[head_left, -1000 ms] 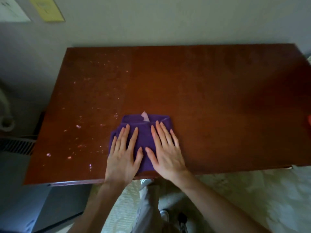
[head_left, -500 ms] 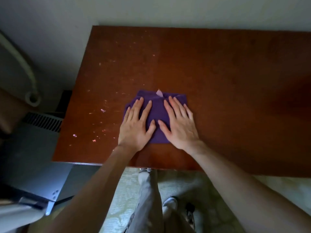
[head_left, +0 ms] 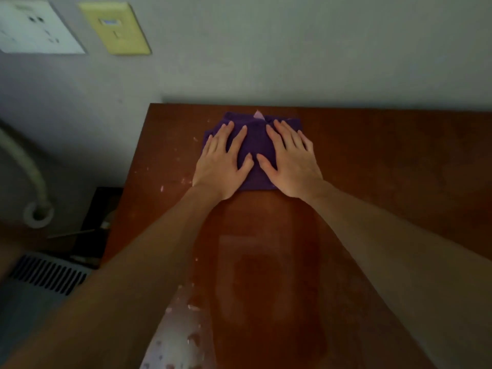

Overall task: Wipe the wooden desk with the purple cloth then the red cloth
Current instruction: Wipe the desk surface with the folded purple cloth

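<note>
A: How are the hands gripping right now?

B: They aren't really gripping. The left hand [head_left: 222, 166] and the right hand [head_left: 291, 162] are lying flat, fingers spread, palms pressing down on the folded purple terry cloth [head_left: 253, 141]. Nothing is being pinched or curled around; both hands are fully open on top of it.

A: And where is the cloth sitting?

B: It is lying on the reddish-brown wooden desk [head_left: 386, 161], near the far edge by the grey wall [head_left: 266, 62] and toward the desk's left end. A small pale tag [head_left: 258, 115] is poking out of its far side.

A: How is it likely handling?

B: I'd judge it soft, light and limp, so it is probably bunching unless pressure is spread evenly. Flat palms across the middle seem the right hold.

A: What about the surface around it?

B: Pale crumbs and flecks [head_left: 183, 339] are dotting the desk's left side, so wiping looks unfinished. The red cloth isn't showing in view.
</note>
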